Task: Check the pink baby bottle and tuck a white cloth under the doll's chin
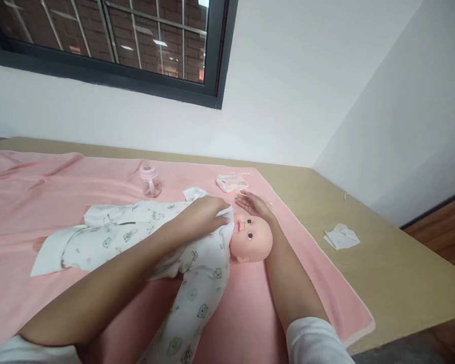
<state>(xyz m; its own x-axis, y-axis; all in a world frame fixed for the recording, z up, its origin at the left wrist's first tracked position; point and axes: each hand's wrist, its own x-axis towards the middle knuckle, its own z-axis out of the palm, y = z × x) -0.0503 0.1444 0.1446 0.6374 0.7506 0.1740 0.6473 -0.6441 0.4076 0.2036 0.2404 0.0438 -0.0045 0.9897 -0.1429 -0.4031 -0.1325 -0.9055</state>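
Note:
A baby doll [260, 240] lies on its back on a pink blanket [246, 313], its bald head to the right. It wears a white sleepsuit [208, 263] printed with small green animals; one sleeve stretches toward me. My left hand [212, 210] is closed on the suit's collar, just below the doll's chin. Beyond the head, my right hand [252, 203] lies open with its fingers stretched out, and its forearm runs along the crown. Those fingers hold nothing and are near a small plastic packet [232, 182].
A baby bottle [150, 181] with a pink top stands behind the doll's body. On the wooden table [394, 263] to the right lies a crumpled white tissue [342, 236]. A white wall [273, 101] with a dark-framed window [220, 55] rises behind the table.

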